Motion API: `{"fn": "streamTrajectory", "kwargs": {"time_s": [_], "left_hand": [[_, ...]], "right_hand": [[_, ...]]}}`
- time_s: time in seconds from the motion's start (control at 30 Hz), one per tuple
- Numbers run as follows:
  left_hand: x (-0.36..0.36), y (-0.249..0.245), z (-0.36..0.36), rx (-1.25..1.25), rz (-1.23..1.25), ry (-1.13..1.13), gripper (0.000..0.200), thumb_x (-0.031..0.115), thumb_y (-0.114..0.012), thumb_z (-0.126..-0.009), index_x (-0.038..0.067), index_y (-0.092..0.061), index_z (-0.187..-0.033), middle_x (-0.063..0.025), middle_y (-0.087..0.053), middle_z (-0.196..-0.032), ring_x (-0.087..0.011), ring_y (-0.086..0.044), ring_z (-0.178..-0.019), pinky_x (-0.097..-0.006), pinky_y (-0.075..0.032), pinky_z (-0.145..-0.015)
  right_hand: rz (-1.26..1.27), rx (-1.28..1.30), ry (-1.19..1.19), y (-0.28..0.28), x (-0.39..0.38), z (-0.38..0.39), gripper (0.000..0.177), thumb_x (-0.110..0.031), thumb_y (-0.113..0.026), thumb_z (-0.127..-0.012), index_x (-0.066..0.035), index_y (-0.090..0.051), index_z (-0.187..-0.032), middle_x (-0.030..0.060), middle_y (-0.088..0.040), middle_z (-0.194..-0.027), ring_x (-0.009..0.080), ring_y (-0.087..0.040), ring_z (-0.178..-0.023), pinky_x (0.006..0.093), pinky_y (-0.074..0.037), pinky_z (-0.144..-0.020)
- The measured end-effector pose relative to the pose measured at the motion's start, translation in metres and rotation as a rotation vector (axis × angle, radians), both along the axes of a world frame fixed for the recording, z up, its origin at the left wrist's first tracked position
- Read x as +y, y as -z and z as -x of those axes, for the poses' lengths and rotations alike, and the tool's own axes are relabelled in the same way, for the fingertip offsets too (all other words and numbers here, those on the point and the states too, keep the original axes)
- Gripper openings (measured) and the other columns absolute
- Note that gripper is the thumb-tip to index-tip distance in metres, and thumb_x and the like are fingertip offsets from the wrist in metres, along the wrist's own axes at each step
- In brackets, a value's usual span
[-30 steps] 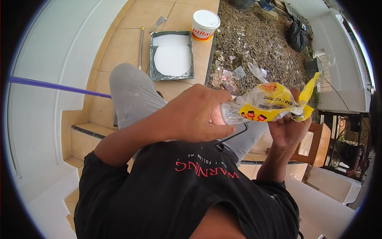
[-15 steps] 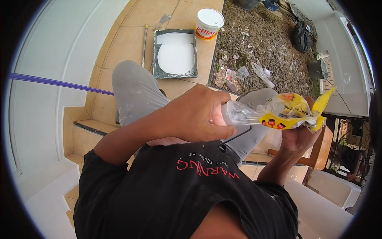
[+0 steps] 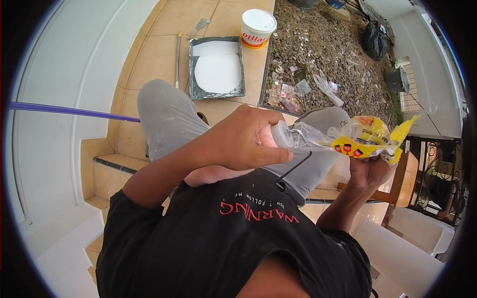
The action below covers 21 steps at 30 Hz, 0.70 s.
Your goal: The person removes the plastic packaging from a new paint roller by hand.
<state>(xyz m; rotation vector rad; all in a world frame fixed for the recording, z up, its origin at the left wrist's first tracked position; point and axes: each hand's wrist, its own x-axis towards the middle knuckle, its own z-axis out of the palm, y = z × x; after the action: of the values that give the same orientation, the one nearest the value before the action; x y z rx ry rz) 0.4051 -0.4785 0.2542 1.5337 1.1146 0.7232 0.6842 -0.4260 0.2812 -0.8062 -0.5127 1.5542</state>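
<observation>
My left hand [image 3: 248, 136] is closed around a paint roller [image 3: 218, 175] with a pale pink, fluffy sleeve and a whitish plastic end cap [image 3: 281, 134]. Part of the sleeve shows beneath my forearm; the rest is hidden by the hand. To the right, my right hand [image 3: 372, 171] grips a crumpled clear and yellow plastic wrapper [image 3: 367, 135] from below. The wrapper's twisted clear end stretches toward the roller's cap, close to my left thumb. A thin dark rod [image 3: 294, 170] lies below the wrapper, over my lap.
Ahead on the tiles stand a tray [image 3: 215, 38] of white paint and a white-lidded bucket [image 3: 258, 29]. Left of the tray lie a thin stick [image 3: 178, 59] and a scraper [image 3: 199, 28]. A purple pole [image 3: 74, 111] extends left. Gravel with litter [image 3: 318, 54] lies ahead right.
The wrapper's clear end has slid right off much of the roller's end cap, which now shows more plainly. My right hand still grips the wrapper.
</observation>
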Motion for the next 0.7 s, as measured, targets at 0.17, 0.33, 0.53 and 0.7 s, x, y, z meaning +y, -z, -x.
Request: {"fn": "streamTrajectory", "kwargs": {"time_s": [0.17,0.33,0.53,0.7], "left_hand": [[0.004,0.02,0.001,-0.088,-0.015,-0.028,0.041,0.032,-0.079,-0.076,-0.002,-0.064,-0.094,-0.011,-0.067,-0.082,-0.0145,-0.061,-0.078,-0.0297,-0.048,-0.072],[0.005,0.034,0.0,-0.155,-0.093,-0.121,0.05,0.039,-0.08,-0.074,-0.005,-0.064,-0.091,-0.0123,-0.066,-0.078,-0.0149,-0.061,-0.075,-0.0304,-0.048,-0.07],[0.007,0.028,0.002,-0.188,0.016,-0.053,0.051,0.038,-0.079,-0.076,-0.005,-0.063,-0.096,-0.0098,-0.064,-0.076,-0.0124,-0.058,-0.075,-0.0293,-0.047,-0.069],[0.01,0.037,-0.002,-0.126,0.086,0.022,0.049,0.036,-0.079,-0.076,-0.005,-0.064,-0.098,-0.0076,-0.066,-0.08,-0.0116,-0.059,-0.076,-0.0283,-0.048,-0.071]], "right_hand": [[-0.117,0.27,-0.311,0.031,0.011,-0.019,0.018,-0.026,-0.044,-0.096,-0.013,-0.052,-0.087,-0.0066,-0.019,-0.055,0.0065,-0.017,-0.048,0.0257,-0.02,-0.048],[0.174,0.214,-0.048,0.027,0.009,-0.009,0.029,-0.029,-0.044,-0.094,-0.018,-0.039,-0.068,-0.0074,-0.02,-0.054,0.0082,-0.012,-0.047,0.0269,-0.015,-0.045],[0.159,0.114,-0.248,0.051,0.0,-0.029,0.024,-0.029,-0.043,-0.096,-0.011,-0.058,-0.094,-0.0055,-0.025,-0.055,0.0069,-0.02,-0.047,0.025,-0.024,-0.048],[0.175,-0.015,-0.161,0.055,0.003,-0.035,0.025,-0.03,-0.044,-0.095,-0.01,-0.059,-0.094,-0.0052,-0.026,-0.054,0.0077,-0.02,-0.045,0.0262,-0.025,-0.047]]}}
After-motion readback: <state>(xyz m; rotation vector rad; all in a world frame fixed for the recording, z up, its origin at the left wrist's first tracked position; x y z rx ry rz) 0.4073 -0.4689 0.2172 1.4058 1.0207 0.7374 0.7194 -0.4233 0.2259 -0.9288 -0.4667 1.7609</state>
